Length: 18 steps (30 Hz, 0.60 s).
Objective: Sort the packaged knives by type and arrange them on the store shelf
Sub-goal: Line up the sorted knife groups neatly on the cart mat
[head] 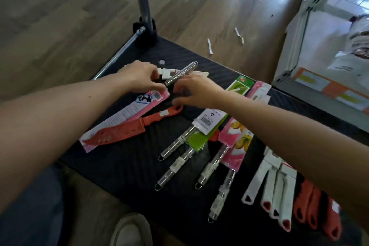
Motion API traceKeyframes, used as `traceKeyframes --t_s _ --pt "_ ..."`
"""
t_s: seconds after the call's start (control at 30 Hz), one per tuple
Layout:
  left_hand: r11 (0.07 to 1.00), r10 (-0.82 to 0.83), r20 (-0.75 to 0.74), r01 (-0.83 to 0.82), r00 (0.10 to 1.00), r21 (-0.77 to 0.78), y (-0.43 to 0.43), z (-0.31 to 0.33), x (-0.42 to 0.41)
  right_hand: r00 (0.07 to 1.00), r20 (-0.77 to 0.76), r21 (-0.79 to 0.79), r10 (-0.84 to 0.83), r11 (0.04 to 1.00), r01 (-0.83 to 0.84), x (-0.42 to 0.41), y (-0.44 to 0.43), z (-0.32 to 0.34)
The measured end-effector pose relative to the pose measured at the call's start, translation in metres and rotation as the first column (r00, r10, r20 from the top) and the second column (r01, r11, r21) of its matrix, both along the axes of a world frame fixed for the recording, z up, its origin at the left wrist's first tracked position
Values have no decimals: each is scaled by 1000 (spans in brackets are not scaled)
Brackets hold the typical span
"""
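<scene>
Packaged knives lie spread on a black cart deck (123, 164). My left hand (139, 78) and my right hand (196, 92) meet at the far side, both pinching the lower end of a clear-handled knife (180, 75) that tilts up to the right. A white-handled knife (166, 72) lies just behind it. Below my hands are a pink-carded knife (127, 115) and a red knife (127, 129). Several clear-handled knives in green and pink sleeves (199, 142) sit in the middle. White-handled knives (269, 185) and red-handled knives (315, 209) line up at the right, partly hidden by my right forearm.
The cart's metal upright post (142, 0) rises at the far corner. A white shelf unit (299, 32) with orange price tags stands at the right. Paper scraps (239, 35) lie on the wood floor. My shoe (131, 229) is at the bottom beside the cart.
</scene>
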<state>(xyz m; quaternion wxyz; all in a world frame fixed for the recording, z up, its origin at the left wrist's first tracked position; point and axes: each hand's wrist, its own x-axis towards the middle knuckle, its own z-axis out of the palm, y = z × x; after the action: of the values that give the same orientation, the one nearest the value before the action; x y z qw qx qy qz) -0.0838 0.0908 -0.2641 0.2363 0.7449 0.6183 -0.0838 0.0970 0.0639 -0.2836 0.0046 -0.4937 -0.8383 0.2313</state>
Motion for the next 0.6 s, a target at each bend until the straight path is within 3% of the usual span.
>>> traceKeyframes --t_s 0.1,0.27,0.6 --pt "998 -55 33 55 998 18 -4 -8 4 983 78 33 167 985 -170 -8 -10 -8" --pt "999 -15 99 12 995 31 -7 -20 13 974 90 87 208 973 -215 -9 -17 -13" --pt "994 104 205 -111 973 23 0 -25 32 983 143 18 117 992 -121 18 -16 -2"
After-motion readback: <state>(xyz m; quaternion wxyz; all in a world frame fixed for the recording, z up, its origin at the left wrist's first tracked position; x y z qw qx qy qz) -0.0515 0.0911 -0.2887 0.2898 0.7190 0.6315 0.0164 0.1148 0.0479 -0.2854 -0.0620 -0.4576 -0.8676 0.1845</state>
